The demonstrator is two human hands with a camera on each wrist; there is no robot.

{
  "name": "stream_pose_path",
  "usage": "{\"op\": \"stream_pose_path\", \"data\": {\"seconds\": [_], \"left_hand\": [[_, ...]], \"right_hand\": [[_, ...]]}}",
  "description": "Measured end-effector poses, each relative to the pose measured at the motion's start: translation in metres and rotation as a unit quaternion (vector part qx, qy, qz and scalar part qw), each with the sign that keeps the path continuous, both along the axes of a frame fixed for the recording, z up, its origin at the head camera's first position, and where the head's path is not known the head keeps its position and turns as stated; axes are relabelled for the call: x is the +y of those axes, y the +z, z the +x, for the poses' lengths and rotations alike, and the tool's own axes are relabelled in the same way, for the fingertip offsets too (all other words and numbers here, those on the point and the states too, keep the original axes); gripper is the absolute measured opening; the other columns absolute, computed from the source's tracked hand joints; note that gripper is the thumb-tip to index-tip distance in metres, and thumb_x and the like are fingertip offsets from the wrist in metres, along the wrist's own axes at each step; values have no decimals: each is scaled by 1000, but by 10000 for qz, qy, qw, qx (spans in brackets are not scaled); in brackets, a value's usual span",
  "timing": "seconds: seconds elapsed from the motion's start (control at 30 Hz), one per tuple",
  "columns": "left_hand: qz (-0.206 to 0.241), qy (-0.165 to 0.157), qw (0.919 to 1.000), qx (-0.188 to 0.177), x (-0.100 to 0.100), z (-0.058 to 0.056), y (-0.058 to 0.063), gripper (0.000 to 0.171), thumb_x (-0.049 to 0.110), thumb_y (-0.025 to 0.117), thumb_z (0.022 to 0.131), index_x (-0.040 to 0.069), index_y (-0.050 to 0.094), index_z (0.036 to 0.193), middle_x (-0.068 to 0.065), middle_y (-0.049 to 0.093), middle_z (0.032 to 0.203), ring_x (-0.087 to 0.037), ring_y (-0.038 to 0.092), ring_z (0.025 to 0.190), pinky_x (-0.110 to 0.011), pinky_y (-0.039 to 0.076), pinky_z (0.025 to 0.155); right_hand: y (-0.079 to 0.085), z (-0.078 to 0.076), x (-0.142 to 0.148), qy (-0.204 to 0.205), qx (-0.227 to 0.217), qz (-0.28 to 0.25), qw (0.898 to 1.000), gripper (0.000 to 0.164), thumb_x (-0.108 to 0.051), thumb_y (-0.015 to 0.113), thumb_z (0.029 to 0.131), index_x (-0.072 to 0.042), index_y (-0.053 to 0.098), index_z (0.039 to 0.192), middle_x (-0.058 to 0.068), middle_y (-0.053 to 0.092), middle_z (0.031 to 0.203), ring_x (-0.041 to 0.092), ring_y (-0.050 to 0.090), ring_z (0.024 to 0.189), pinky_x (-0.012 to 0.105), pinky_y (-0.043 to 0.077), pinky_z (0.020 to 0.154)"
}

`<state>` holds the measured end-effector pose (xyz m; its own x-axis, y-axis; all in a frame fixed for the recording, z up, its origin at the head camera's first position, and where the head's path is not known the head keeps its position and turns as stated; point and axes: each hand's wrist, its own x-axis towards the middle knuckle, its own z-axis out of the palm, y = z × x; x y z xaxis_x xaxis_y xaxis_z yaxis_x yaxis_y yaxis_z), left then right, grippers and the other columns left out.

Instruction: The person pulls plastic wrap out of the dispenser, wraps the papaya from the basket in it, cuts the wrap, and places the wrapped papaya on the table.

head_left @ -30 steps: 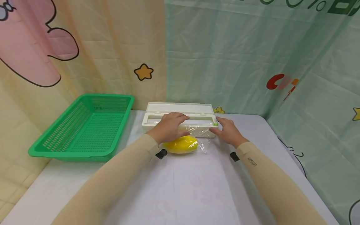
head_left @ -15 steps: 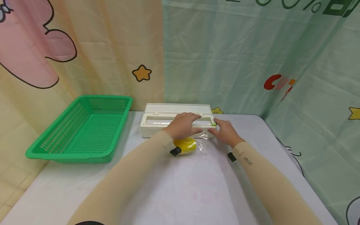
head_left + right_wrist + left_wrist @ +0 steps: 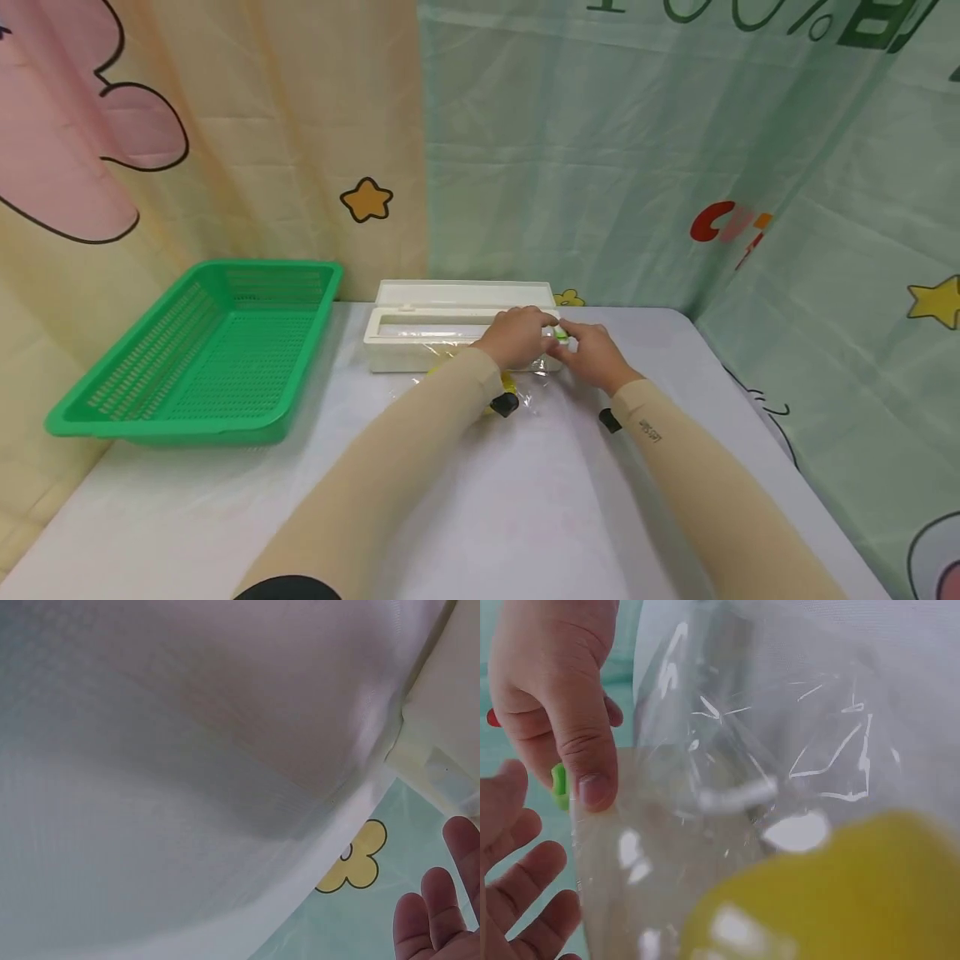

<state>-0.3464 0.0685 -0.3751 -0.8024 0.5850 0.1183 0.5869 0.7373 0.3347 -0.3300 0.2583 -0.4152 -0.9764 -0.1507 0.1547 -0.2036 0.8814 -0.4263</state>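
Box (image 3: pixel 408 357) near far table edge (image 3: pixel 637 314)

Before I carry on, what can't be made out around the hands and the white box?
Yellow item: mostly behind the left sleeve, head view; blurred and cut off by the bottom edge, left wrist view.
White box, right end: partly covered by left hand and right hand, head view.
Whether right hand pinches the green tab: thumb hides some fingertips, left wrist view.
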Motion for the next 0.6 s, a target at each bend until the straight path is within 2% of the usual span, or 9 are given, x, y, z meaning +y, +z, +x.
{"op": "stream_pose_path", "data": {"seconds": [0.27, 0.37, 0.5, 0.6], "left_hand": [[116, 227, 9997, -28, 8, -7, -11, 36, 38, 59, 107, 29, 69, 141, 1, 71, 137, -28, 64, 131, -47, 47, 111], [85, 315, 9994, 81, 12, -6, -12, 35, 39, 59, 107, 30, 70, 139, 0, 72, 134, -28, 66, 127, -46, 48, 107], [168, 447, 9988, 100, 15, -5, -12, 33, 40, 61, 107, 30, 73, 136, 3, 74, 131, -27, 67, 124, -45, 48, 105], [316, 553, 9980, 24, 17, -5, -12, 31, 40, 62, 106, 30, 75, 132, 5, 75, 129, -25, 67, 122, -45, 47, 107]], "right_hand": [[-3, -2, -3, -192, -161, 3, 9997, 68, -42, 69, 102, -9, 49, 157, 20, 64, 144, 44, 53, 135, 56, 46, 114], [-4, -2, -3, -153, -31, 39, 9999, 67, -41, 70, 101, -8, 51, 155, 23, 69, 135, 46, 54, 132, 56, 47, 112], [-3, 0, -1, -92, 103, 39, 9999, 64, -40, 71, 101, -9, 52, 154, 25, 76, 114, 49, 56, 130, 57, 49, 108], [-3, 1, -1, -73, 110, 49, 9999, 65, -40, 71, 101, -8, 52, 155, 25, 77, 112, 49, 56, 129, 57, 49, 108]]}}
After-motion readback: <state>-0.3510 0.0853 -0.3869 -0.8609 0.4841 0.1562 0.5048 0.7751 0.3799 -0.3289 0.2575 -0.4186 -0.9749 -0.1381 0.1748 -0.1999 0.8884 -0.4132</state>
